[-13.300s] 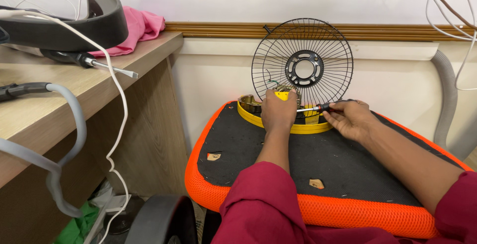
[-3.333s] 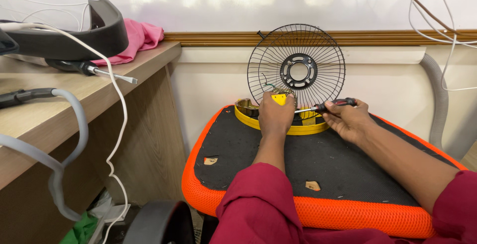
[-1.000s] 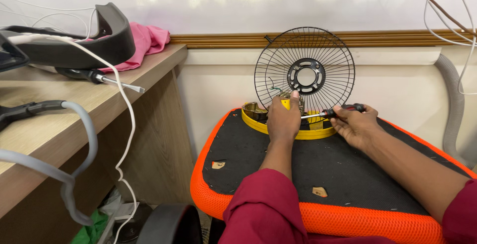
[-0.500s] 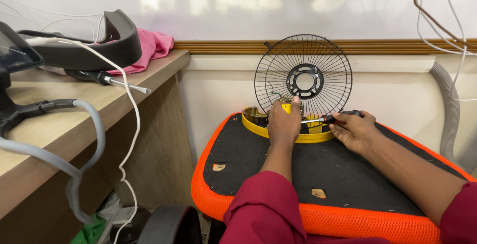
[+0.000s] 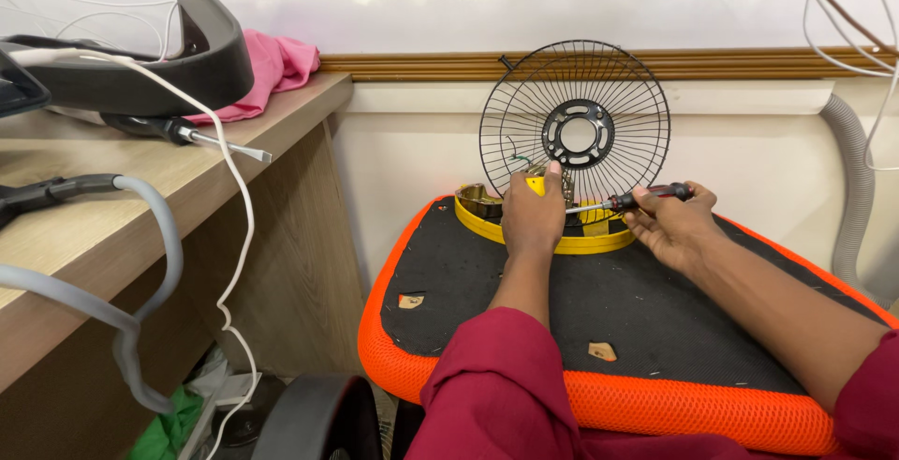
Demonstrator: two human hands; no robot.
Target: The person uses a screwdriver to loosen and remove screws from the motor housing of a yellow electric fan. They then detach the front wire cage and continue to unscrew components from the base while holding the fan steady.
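A yellow round fan base [image 5: 599, 236] lies at the far side of an orange-rimmed black mesh seat [image 5: 655, 404]. My left hand [image 5: 531, 216] is closed on a yellow part at the base's middle. My right hand [image 5: 672, 228] grips a screwdriver [image 5: 629, 201] with a dark handle, its shaft pointing left toward the part under my left hand. A black wire fan guard [image 5: 574, 130] stands upright against the wall just behind the base.
A wooden desk [image 5: 140, 207] stands to the left with a black curved housing [image 5: 150, 66], a pink cloth [image 5: 276, 65], a second screwdriver [image 5: 192, 134] and grey and white cables. A grey corrugated hose [image 5: 850, 188] runs down the right wall. Two small tan bits lie on the seat.
The view shifted slightly; my hands stay at the fan base, the left one on the yellow part and the right one holding the screwdriver against it.
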